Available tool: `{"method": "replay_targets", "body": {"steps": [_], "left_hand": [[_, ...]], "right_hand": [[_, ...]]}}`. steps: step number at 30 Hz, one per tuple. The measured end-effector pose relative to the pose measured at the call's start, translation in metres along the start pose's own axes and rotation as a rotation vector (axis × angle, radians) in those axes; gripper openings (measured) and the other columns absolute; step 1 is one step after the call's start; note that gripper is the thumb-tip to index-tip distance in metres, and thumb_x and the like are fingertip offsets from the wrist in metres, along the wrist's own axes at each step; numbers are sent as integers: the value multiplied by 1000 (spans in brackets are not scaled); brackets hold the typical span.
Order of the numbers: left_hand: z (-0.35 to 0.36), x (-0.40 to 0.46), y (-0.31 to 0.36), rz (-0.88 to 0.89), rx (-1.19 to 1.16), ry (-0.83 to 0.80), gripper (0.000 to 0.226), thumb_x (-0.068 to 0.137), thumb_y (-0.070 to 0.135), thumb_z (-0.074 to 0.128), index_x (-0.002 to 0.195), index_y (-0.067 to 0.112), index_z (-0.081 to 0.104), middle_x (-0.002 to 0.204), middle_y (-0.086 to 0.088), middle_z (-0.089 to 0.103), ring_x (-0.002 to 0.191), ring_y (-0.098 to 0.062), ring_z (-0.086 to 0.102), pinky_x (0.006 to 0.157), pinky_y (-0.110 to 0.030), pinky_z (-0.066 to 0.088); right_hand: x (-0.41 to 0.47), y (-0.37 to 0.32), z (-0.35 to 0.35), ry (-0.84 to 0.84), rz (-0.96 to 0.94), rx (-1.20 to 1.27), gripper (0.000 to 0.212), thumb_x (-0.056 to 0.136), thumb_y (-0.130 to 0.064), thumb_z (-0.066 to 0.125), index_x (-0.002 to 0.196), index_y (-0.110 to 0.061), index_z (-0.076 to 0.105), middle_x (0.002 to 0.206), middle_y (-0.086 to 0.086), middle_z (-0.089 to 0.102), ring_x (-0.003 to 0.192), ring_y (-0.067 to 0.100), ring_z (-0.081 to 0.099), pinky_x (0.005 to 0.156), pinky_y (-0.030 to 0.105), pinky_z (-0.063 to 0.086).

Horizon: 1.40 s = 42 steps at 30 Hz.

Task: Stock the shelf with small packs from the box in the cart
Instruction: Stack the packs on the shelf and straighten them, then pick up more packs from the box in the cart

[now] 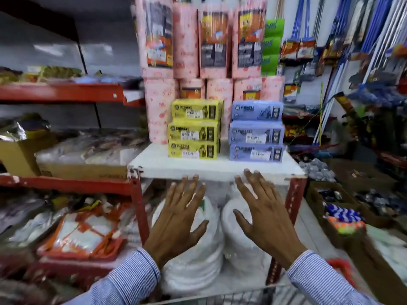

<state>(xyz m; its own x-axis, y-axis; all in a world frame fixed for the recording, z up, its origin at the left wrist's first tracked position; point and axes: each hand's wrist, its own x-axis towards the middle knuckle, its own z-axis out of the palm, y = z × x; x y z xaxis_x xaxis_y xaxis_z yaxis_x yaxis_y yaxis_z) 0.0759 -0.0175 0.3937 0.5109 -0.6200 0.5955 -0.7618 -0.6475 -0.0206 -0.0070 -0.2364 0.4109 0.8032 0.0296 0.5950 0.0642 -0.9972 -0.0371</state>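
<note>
Three yellow small packs [195, 129] are stacked on the white shelf board [215, 165], and a stack of three blue packs [256, 131] stands to their right. Both stacks sit toward the back of the board. My left hand [179, 219] and my right hand [263, 216] hover side by side below the board's front edge, fingers spread, palms away from me, holding nothing. A sliver of the wire cart [242, 296] shows at the bottom edge, with a red part [340, 268] at the right. The box in the cart is out of view.
Tall pink wrapped packs [211, 42] stand behind the stacks. White stacked plates in plastic [193, 256] fill the shelf below. Red shelving [66, 183] with cartons and bagged goods runs left. Mops and hanging goods [343, 40] crowd the right, with cardboard boxes [339, 208] on the floor.
</note>
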Motion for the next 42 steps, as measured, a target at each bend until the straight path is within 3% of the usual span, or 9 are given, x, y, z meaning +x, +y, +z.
{"method": "replay_targets", "body": {"steps": [10,16,23,27,31,34,39,42], "left_hand": [[104,-139,38,-126,-173,-327,86,89,45,63,156,12,21,166,-12,16,154,-32,9,122,-56,20],[175,-224,68,-212,-259,-575,78,87,41,63,151,7,34,160,-17,31,150,-36,24,118,-58,29],[272,-307,92,-231,-323,-954,79,93,36,61,155,9,20,164,-13,22,152,-29,17,126,-45,13],[327,-334,99,-151,-231,-1194,78,95,33,59,156,16,14,166,-8,17,151,-27,19,124,-46,15],[359,-346,100,-97,-248,-1264,78,92,21,65,155,12,20,162,-11,28,147,-29,30,116,-41,28],[372,-351,98,-107,-302,-1276,65,92,11,63,149,9,34,153,-15,42,139,-31,42,110,-40,35],[382,-351,96,-87,-336,-1335,55,90,18,70,140,9,46,140,-15,55,127,-31,52,102,-41,44],[385,-350,95,-53,-305,-1338,51,89,22,72,132,7,50,134,-16,59,121,-32,56,98,-42,49]], "right_hand": [[-142,-20,97,-269,91,146,66,92,-36,56,151,-20,32,161,7,28,150,28,18,119,53,25],[-242,-25,170,-565,216,165,65,85,-33,62,145,-19,42,154,12,40,142,34,34,115,52,33],[-341,-13,264,-981,278,187,64,88,-30,59,147,-18,36,153,9,39,141,30,32,114,45,33],[-385,-15,310,-1214,316,254,61,86,-30,65,142,-17,43,145,10,48,133,31,43,109,46,39],[-410,-27,338,-1336,348,294,62,79,-35,75,132,-13,52,132,13,58,122,31,54,99,39,48],[-422,-32,350,-1364,385,361,46,81,-34,73,119,-12,61,122,16,64,111,32,62,91,34,51],[-428,-26,364,-1430,371,330,31,80,-30,76,103,-11,68,113,16,68,100,31,67,80,28,51],[-428,-27,370,-1454,315,309,34,77,-34,78,101,-12,68,110,14,69,98,30,68,78,29,51]]}}
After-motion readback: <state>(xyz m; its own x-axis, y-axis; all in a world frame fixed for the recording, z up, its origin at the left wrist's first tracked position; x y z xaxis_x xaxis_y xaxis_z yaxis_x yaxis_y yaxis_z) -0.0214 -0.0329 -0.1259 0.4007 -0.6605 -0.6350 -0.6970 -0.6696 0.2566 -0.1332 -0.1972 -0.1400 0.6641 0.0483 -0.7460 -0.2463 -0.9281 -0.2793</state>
